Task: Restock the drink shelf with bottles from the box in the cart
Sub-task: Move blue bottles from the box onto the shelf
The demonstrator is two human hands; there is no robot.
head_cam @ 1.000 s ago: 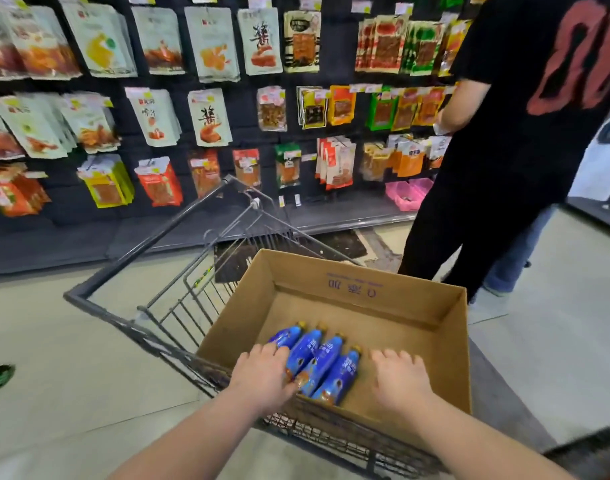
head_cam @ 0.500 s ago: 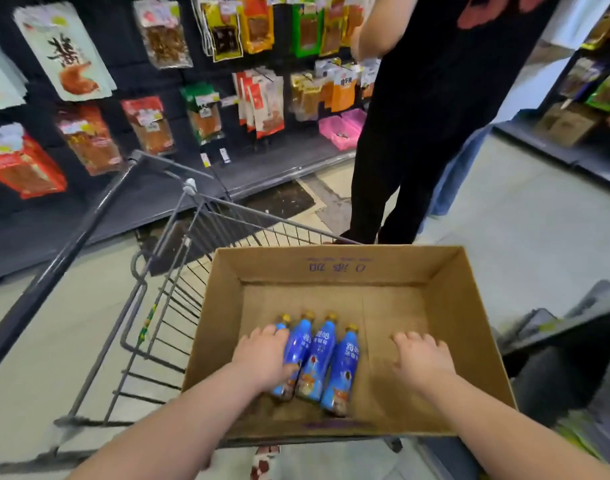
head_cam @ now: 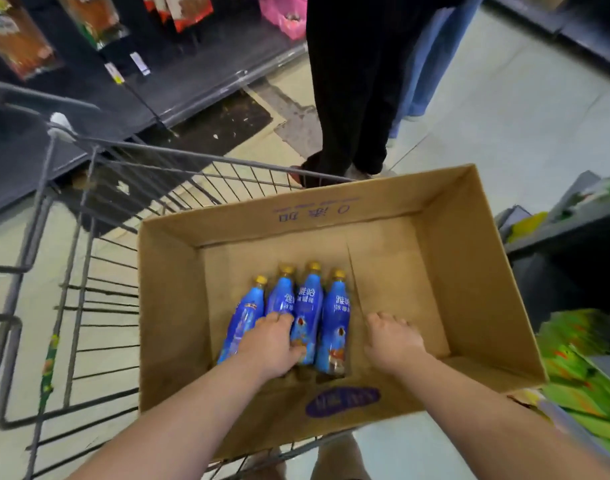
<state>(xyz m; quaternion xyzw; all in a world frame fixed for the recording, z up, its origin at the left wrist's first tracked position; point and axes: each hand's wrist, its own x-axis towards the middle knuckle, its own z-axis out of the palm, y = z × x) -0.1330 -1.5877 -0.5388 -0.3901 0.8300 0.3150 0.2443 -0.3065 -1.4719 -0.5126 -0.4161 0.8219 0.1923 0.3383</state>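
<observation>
- Head view: 4 blue bottles (head_cam: 308, 306) lie side by side on the floor of the box (head_cam: 470, 271) in the cart (head_cam: 192, 155).
- Left hand (head_cam: 269, 344) curls over the second bottle (head_cam: 281, 299); right hand (head_cam: 390, 341) hangs relaxed beside them, holding nothing.
- They are probably full, heavyish and slick: grasp mid-body.

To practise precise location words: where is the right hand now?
In the head view, the right hand hangs low inside the box, right of centre, just right of the four bottles and apart from them, holding nothing.
</observation>
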